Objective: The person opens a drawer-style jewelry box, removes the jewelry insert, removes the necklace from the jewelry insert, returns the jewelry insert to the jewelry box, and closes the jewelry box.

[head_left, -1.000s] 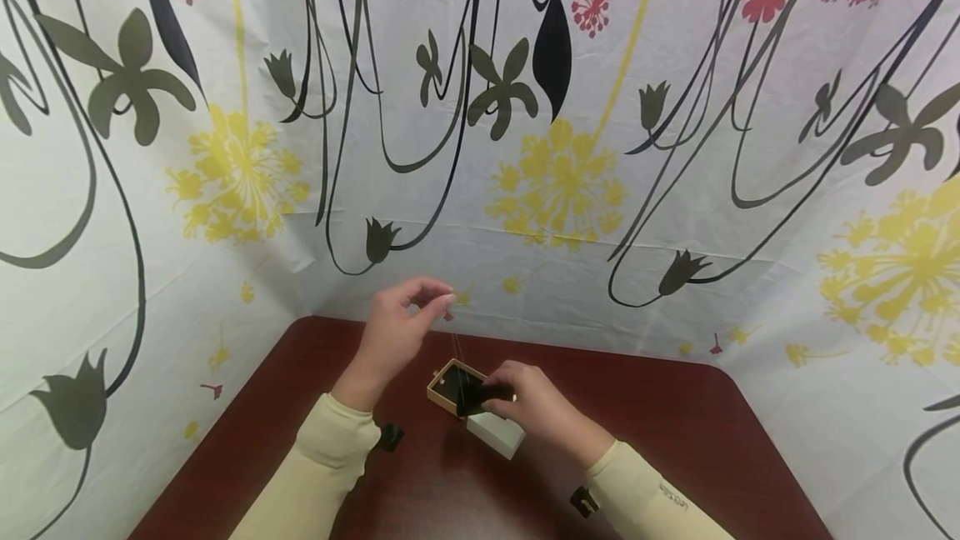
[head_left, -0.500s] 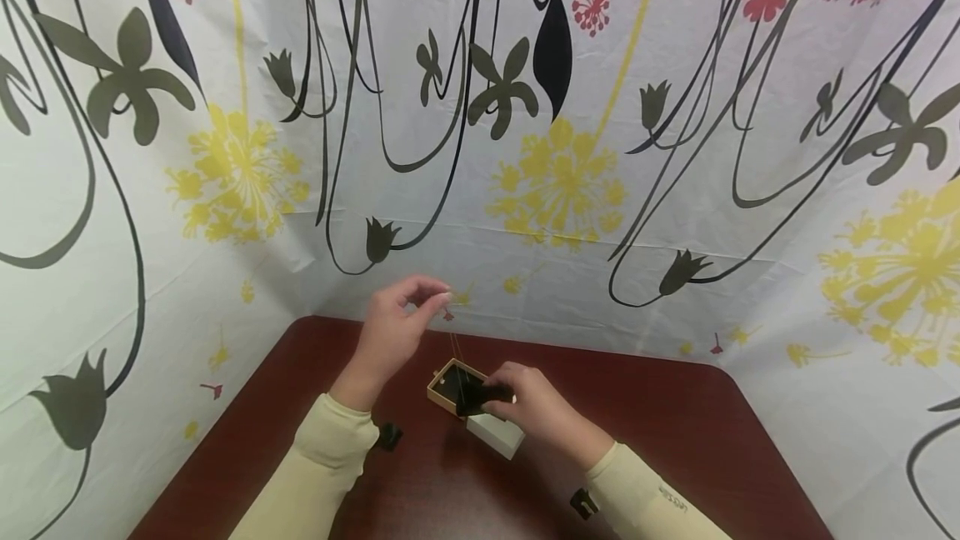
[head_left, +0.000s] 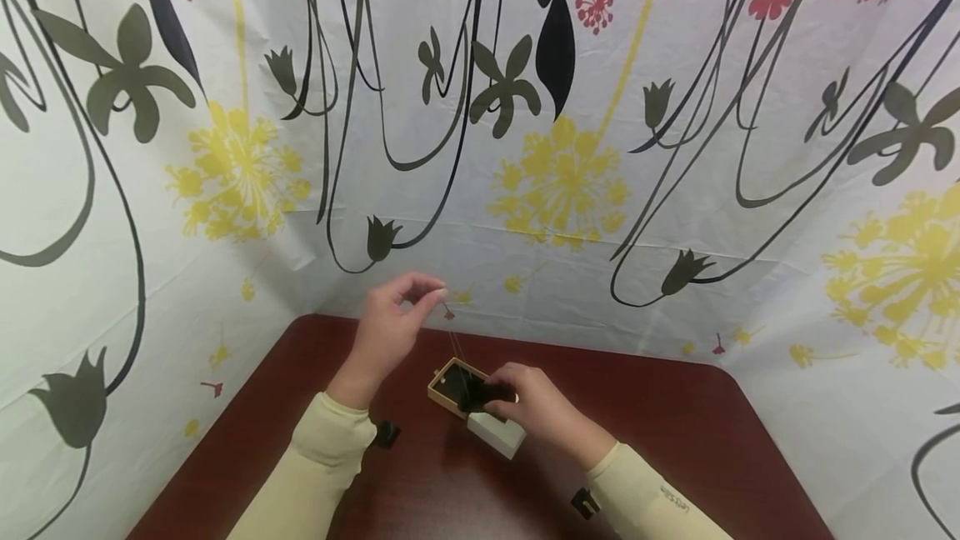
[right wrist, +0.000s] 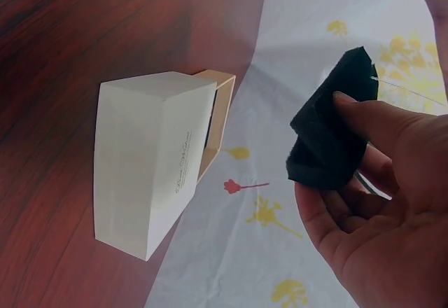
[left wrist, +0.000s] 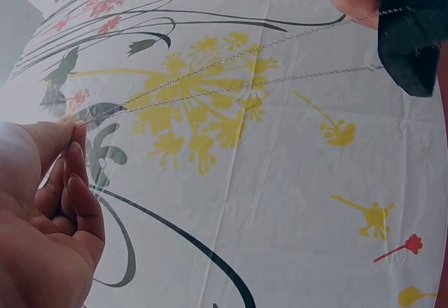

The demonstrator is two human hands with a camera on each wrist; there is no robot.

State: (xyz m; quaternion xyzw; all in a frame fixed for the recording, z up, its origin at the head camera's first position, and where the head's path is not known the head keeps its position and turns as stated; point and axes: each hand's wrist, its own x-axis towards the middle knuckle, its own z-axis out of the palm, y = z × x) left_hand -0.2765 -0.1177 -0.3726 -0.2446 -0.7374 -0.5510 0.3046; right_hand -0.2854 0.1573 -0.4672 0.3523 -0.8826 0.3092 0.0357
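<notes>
Between thumb and fingertips my left hand (head_left: 390, 327) pinches one end of a fine necklace chain (left wrist: 210, 66), raised above the table. Two strands of it run taut down to a black padded jewelry insert (right wrist: 332, 122). My right hand (head_left: 536, 407) grips that insert, bent and folded, with the thumb on one face and fingers below. In the right wrist view the chain enters at the insert's edge. Under the hands, a small drawer-style jewelry box lies on the table: its tan tray (head_left: 442, 394) with a dark inside sticks out of the white sleeve (right wrist: 133, 168), which bears small print.
The dark red wooden table (head_left: 637, 423) has rounded back corners. A white cloth (head_left: 450, 182) with printed flowers and vines hangs round its back and sides. Small black devices (head_left: 585, 503) sit at both wrists.
My left hand has shifted slightly left, keeping the chain stretched. The right hand with the insert stays nearly in place, and the box has not moved.
</notes>
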